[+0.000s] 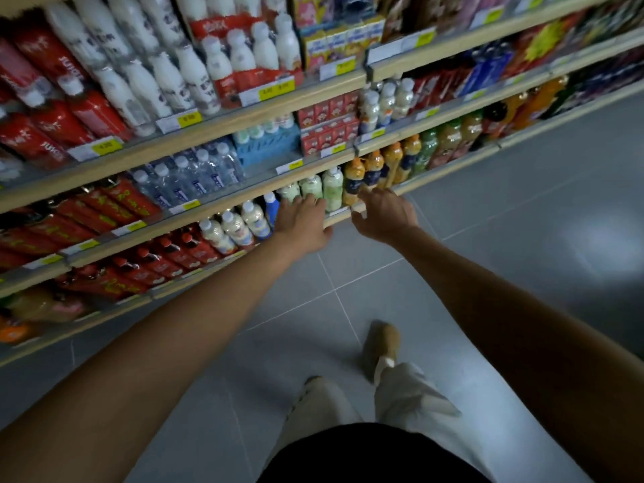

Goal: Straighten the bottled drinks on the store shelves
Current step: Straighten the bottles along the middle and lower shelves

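Both arms reach toward a low shelf point(334, 220) of bottled drinks. My left hand point(302, 221) lies with its fingers spread against the pale green bottles point(332, 188), touching the leftmost ones at their lower part. My right hand point(381, 214) is just to the right, fingers loosely spread, with its fingertips at the foot of the orange-capped juice bottles point(355, 181). Neither hand is wrapped round a bottle. A blue bottle point(271, 207) and cream-coloured bottles point(237, 228) stand left of my left hand.
Higher shelves hold clear water bottles point(195, 176), white milk bottles point(167, 78), red cartons point(52, 127) and small red boxes point(327, 127). More juice bottles point(449, 137) run along to the right. Grey tiled floor point(522, 238) lies below, with my legs and a shoe point(380, 346).
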A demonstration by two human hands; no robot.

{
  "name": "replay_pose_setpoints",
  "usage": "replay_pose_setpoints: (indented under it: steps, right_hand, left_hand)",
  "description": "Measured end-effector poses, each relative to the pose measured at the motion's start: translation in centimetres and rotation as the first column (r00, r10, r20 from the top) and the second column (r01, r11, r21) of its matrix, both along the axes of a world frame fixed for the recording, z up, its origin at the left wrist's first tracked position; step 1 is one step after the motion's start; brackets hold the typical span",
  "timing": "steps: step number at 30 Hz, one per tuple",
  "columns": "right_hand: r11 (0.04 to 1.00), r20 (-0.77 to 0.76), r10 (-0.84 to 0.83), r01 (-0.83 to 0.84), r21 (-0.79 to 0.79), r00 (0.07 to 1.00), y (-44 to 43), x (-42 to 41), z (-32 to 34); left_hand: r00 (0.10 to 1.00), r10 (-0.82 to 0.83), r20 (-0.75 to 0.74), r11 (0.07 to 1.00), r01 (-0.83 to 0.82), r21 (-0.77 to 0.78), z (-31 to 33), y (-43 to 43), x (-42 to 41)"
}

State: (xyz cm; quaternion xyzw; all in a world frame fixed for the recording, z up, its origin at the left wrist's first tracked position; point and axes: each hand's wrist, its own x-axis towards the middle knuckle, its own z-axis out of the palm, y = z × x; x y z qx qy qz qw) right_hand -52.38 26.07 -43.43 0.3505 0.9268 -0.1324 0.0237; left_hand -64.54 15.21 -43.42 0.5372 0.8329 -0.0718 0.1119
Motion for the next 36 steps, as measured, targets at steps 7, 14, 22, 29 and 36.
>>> replay_pose_setpoints:
  steps: [7, 14, 22, 29, 36]
  right_hand:
    - [0.993, 0.011, -0.117, 0.117, -0.011, 0.993, 9.0, 7.6, -0.1]
    - [0.988, 0.039, -0.153, 0.152, 0.008, 0.988, 21.6, 15.4, 0.8]
    - [0.986, 0.031, -0.161, 0.160, 0.037, 0.986, 32.7, 21.7, 1.8]
    - [0.983, 0.059, -0.181, 0.178, 0.046, 0.982, 40.3, 25.2, 0.9]
    - [0.980, 0.105, -0.194, 0.189, 0.062, 0.975, 51.7, 26.5, -0.5]
  left_hand:
    - [0.990, -0.137, -0.014, 0.990, 0.137, -0.020, 0.4, 11.0, 6.3]
    - [0.980, -0.192, -0.044, 0.981, 0.192, -0.018, 0.8, 24.4, 14.2]
    - [0.980, -0.189, -0.068, 0.981, 0.191, 0.019, 1.3, 35.0, 20.0]
    - [0.969, -0.236, -0.071, 0.972, 0.236, -0.015, 0.4, 43.5, 22.8]
    - [0.952, -0.296, -0.076, 0.954, 0.298, 0.023, -1.9, 56.6, 25.0]
